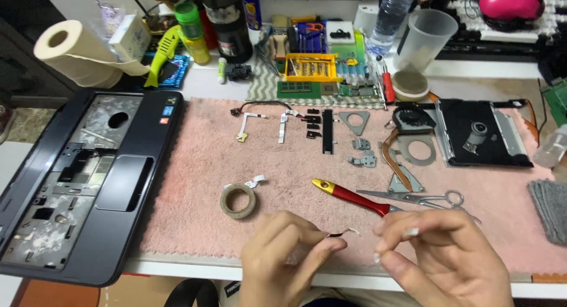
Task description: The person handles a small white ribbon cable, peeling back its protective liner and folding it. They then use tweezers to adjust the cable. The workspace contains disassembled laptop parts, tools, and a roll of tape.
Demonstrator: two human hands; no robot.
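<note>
My left hand (282, 257) pinches a small dark cable piece with a white tip (341, 233) over the front edge of a pink towel (195, 183). My right hand (440, 254) is beside it, its fingers pinched on a small whitish bit of tape; I cannot tell if it touches the cable. A red-and-yellow-handled tool (349, 196) and metal scissors (422, 198) lie just beyond my hands. A roll of tape (238, 201) sits to the left of them.
A stripped dark laptop palmrest (82, 183) lies at the left. Small cables, hinges, brackets, a fan with copper heat pipe (411, 119) and an optical drive (481, 133) are spread on the towel. Bottles, a plastic cup, a screwdriver set and a paper roll stand behind.
</note>
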